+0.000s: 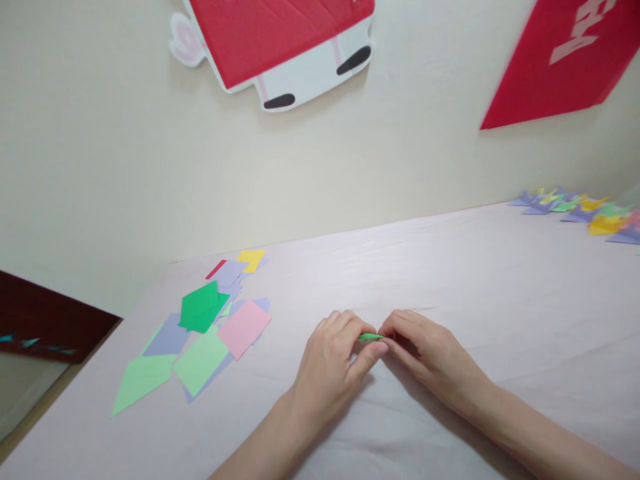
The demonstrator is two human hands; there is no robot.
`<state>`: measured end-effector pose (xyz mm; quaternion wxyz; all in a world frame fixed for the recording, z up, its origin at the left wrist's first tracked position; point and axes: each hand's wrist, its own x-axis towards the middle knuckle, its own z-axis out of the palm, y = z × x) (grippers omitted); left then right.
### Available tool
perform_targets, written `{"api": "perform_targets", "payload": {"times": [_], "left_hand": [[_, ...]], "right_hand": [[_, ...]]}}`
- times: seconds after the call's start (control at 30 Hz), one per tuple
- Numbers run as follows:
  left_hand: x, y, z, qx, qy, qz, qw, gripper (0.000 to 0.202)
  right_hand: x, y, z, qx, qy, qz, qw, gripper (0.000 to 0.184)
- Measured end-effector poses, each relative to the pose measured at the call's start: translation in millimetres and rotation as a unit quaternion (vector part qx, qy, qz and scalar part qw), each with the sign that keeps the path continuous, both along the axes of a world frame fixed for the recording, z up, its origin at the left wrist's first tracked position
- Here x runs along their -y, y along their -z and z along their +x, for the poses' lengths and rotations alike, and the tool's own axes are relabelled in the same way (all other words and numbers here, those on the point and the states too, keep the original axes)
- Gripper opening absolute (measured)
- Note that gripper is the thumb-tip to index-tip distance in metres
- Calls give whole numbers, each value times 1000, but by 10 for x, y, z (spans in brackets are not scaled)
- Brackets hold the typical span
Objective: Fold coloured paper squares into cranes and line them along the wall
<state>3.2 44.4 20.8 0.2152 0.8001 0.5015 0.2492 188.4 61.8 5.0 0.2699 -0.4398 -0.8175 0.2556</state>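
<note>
A small piece of folded green paper is held just above the pale cloth, mostly hidden by fingers. My left hand is closed around it, with the thumb below and the fingers over the top. From the other side, my right hand pinches the paper's right tip between thumb and forefinger. The fingertips of both hands nearly meet there. How the paper is folded inside the grip cannot be made out.
Loose sheets in light green, pink, dark green and purple lie at the left. Several folded paper pieces stand along the wall at far right. Red-and-white decorations hang on the wall. The bed-like surface ends at left.
</note>
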Motion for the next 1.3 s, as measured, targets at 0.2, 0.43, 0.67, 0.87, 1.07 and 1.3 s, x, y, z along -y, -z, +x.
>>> {"api": "perform_targets", "payload": {"times": [0.2, 0.43, 0.67, 0.87, 1.07, 1.3], "left_hand": [[7, 5, 47, 115, -61, -35, 991, 21], [-64, 15, 56, 233, -77, -145, 958, 18], [-109, 20, 62, 269, -75, -176, 944, 26], [-218, 56, 83, 295, -75, -153, 940, 25], [-196, 151, 60, 352, -70, -167, 918, 29], [-157, 105, 27, 210, -85, -106, 968, 23]], "right_hand": [[22, -87, -17, -51, 15, -59, 997, 22], [22, -66, -16, -118, 37, -119, 985, 23], [-54, -100, 88, -135, 30, -151, 979, 20], [-154, -124, 49, -149, 58, -175, 972, 23], [-284, -59, -53, -177, 10, -155, 972, 23], [-322, 49, -45, -249, 10, -145, 958, 17]]}}
